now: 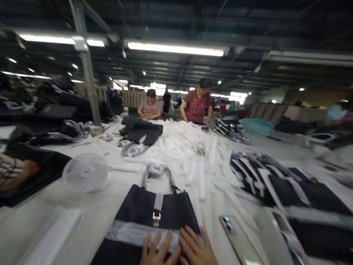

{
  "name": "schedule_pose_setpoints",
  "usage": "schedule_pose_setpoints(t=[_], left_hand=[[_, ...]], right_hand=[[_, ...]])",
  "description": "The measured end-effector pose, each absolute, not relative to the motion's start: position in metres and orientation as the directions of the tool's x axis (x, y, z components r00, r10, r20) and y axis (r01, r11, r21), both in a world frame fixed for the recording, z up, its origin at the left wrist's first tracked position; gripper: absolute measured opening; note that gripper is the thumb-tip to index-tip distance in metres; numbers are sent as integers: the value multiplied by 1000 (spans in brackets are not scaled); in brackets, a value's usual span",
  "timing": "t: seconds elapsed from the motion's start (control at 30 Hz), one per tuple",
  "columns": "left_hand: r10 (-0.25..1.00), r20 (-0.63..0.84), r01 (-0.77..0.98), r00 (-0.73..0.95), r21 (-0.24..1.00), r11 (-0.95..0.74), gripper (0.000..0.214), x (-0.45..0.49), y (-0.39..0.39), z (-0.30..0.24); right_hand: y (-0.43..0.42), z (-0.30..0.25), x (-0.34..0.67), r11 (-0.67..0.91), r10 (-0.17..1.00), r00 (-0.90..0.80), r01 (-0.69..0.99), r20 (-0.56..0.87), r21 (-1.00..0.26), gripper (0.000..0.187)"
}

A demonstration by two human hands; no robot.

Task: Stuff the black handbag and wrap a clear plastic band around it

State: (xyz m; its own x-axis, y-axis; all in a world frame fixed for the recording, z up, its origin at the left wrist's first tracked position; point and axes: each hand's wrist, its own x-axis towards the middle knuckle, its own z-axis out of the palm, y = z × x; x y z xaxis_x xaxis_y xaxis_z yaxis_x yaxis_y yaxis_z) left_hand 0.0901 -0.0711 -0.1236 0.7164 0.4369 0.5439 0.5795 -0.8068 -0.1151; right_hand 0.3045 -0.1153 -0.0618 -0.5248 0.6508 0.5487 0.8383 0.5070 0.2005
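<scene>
A black bag (154, 209) with a grey band, a metal clasp and grey handles lies flat on the white table (104, 209) right in front of me. My left hand (158, 252) and my right hand (197, 248) rest side by side on its lower part, fingers stretched flat over the grey band. Neither hand holds anything. Only the fingers and backs of the hands show at the bottom edge.
A small white fan (86, 172) lies to the left, a phone (239, 241) to the right. Black-and-white bags (286, 187) are stacked at right, white strips (193, 147) heaped mid-table. Two people (150, 106) (198, 105) work at the far end. Another person's arm (16, 173) shows at left.
</scene>
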Motion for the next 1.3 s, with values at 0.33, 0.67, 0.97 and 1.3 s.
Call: schedule_pose_setpoints(t=[0.33,0.67,0.97,1.3], left_hand=[[609,369,598,702,159,-786,64,78,-94,-111],[608,395,603,688,155,-783,61,77,-94,-119],[618,386,612,685,156,-776,59,77,-95,-117],[627,392,607,673,191,-771,57,76,-96,-116]], right_hand=[[-227,12,413,-420,479,781,605,402,-676,41],[-236,3,500,-585,336,930,85,-146,-806,51],[-237,11,493,-460,381,901,-10,-208,-888,44],[-262,10,477,-244,288,956,133,59,-961,43]])
